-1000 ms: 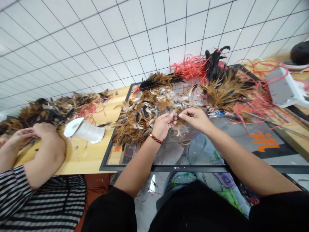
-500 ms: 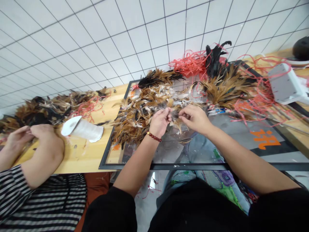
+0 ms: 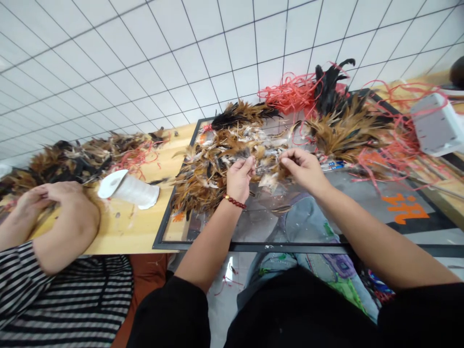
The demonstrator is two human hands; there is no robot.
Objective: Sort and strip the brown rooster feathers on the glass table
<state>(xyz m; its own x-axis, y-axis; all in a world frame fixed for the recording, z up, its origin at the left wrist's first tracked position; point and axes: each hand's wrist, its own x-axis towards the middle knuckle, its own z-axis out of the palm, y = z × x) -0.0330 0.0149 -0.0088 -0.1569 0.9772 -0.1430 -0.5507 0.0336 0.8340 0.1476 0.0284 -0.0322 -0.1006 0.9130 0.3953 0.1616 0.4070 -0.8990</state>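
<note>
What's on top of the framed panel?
On the framed panel: a brown feather pile, feather bunches behind and right of it, red strings and blue snips. What the feathers cover is hidden.

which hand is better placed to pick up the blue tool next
The right hand, I'd judge: the blue tool lies close beside it, while the left hand is farther off, with the right in between. Whether either holds anything is hard to tell.

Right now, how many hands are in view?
4: the wearer's left hand and wearer's right hand, at the brown feathers; co-worker's left hand and co-worker's right hand, close together, far left.
</note>
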